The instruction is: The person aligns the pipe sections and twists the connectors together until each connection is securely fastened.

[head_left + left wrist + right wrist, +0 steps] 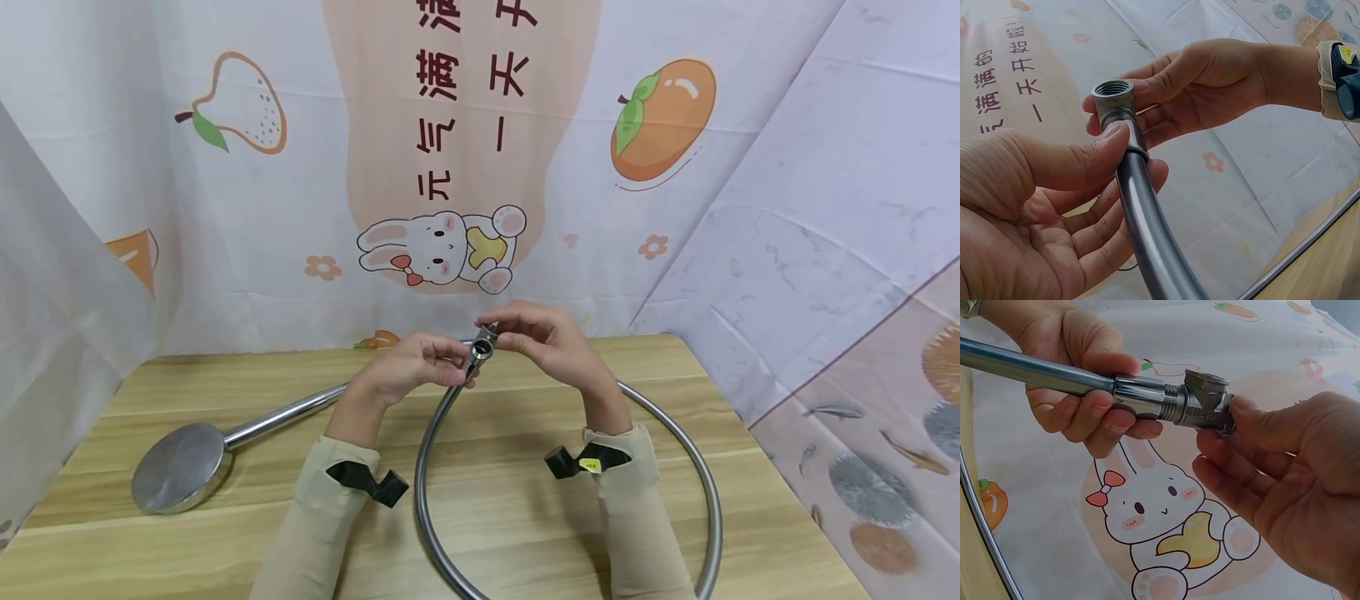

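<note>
My left hand (412, 367) grips the chrome end nut (1138, 394) of a grey metal shower hose (422, 483), thumb on one side and fingers under it. At the nut's end sits a small metal pipe fitting (1202, 406) with a side opening, threaded inside in the left wrist view. Some threads show between nut and fitting in the right wrist view. My right hand (546, 342) pinches the fitting's far end between thumb and fingers. Both hands are raised near the back of the table, and the hose hangs down from them.
A round metal shower head (183, 467) with a long handle (285, 414) lies on the wooden table (517, 508) to the left. The hose loops across the middle and right of the table. A printed curtain (277, 208) hangs behind it.
</note>
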`<act>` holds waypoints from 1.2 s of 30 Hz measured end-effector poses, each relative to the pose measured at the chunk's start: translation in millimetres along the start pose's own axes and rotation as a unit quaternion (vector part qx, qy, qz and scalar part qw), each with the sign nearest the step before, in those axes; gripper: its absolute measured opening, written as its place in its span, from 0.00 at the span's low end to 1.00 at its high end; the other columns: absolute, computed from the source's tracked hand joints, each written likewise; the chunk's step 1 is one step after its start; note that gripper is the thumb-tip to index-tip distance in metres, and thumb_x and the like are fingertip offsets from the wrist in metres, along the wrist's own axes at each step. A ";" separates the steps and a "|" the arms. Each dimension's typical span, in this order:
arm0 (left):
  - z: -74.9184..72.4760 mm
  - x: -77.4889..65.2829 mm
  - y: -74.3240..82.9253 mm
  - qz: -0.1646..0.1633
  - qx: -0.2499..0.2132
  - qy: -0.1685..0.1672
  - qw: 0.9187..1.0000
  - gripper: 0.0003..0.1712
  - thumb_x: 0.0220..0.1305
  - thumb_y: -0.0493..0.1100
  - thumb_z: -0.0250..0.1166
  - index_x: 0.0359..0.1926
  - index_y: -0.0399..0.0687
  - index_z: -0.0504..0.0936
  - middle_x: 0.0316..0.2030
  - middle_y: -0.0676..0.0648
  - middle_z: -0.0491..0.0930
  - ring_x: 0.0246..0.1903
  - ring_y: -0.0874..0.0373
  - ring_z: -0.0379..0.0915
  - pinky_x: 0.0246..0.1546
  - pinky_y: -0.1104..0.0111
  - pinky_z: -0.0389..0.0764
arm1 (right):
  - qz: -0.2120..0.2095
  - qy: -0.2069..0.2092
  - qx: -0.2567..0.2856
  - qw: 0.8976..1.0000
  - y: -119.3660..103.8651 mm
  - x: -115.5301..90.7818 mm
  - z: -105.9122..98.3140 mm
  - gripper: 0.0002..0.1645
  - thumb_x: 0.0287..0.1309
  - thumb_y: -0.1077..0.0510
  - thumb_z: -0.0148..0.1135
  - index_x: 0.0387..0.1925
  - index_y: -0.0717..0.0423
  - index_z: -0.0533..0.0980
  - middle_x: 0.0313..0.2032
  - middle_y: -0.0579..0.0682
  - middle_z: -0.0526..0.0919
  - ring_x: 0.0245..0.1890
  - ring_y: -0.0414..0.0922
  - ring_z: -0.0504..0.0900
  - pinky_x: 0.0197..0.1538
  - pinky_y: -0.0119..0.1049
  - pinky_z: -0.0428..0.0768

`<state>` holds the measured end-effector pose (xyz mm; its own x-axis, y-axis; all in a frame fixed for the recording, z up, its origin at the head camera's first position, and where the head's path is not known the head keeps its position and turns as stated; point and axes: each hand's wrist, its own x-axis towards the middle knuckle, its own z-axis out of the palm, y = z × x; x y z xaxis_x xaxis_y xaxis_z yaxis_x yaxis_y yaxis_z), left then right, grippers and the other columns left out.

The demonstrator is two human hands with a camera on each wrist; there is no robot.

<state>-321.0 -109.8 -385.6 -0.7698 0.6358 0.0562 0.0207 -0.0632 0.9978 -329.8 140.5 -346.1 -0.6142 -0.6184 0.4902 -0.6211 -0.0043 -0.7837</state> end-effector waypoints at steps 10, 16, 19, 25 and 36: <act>-0.2 -0.5 0.0 -0.002 -0.004 -0.002 1.000 0.15 0.63 0.32 0.68 0.51 0.34 0.85 0.36 0.52 0.87 0.39 0.57 0.86 0.51 0.64 0.82 | -0.011 -0.004 0.015 1.000 -0.5 -0.4 0.6 0.17 0.65 0.71 0.62 0.54 0.74 0.79 0.51 0.57 0.85 0.45 0.39 0.85 0.49 0.46 0.87; -0.6 -0.6 0.2 -0.005 -0.009 -0.002 1.000 0.13 0.63 0.32 0.68 0.49 0.38 0.86 0.35 0.52 0.87 0.39 0.57 0.86 0.50 0.65 0.82 | -0.015 -0.007 0.018 1.000 -0.4 -0.1 0.7 0.17 0.66 0.70 0.62 0.55 0.74 0.78 0.51 0.74 0.80 0.46 0.39 0.85 0.49 0.44 0.87; -0.6 -0.4 -0.3 -0.004 -0.009 -0.002 1.000 0.13 0.62 0.32 0.68 0.49 0.37 0.85 0.35 0.52 0.87 0.39 0.57 0.86 0.50 0.65 0.82 | -0.016 -0.008 0.016 1.000 -0.2 0.0 0.8 0.16 0.66 0.71 0.62 0.54 0.74 0.79 0.50 0.73 0.81 0.46 0.39 0.85 0.49 0.41 0.87; -0.3 -0.1 -1.5 0.000 -0.003 -0.002 1.000 0.14 0.63 0.31 0.67 0.50 0.33 0.84 0.35 0.52 0.87 0.39 0.58 0.86 0.50 0.64 0.82 | -0.019 -0.010 0.019 1.000 1.1 0.0 1.3 0.15 0.66 0.72 0.61 0.53 0.74 0.79 0.50 0.70 0.83 0.45 0.39 0.85 0.50 0.40 0.87; -0.3 0.2 -1.8 0.000 0.008 0.001 1.000 0.15 0.63 0.30 0.67 0.51 0.31 0.84 0.35 0.52 0.87 0.39 0.58 0.86 0.51 0.64 0.81 | -0.015 0.002 0.021 1.000 -0.1 0.2 1.2 0.14 0.64 0.73 0.62 0.51 0.75 0.79 0.49 0.72 0.83 0.45 0.38 0.86 0.50 0.37 0.87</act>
<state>-321.4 -109.8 -387.4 -0.7707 0.6346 0.0569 0.0313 -0.0515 0.9982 -329.3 139.4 -346.4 -0.5981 -0.6145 0.5145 -0.6178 -0.0554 -0.7844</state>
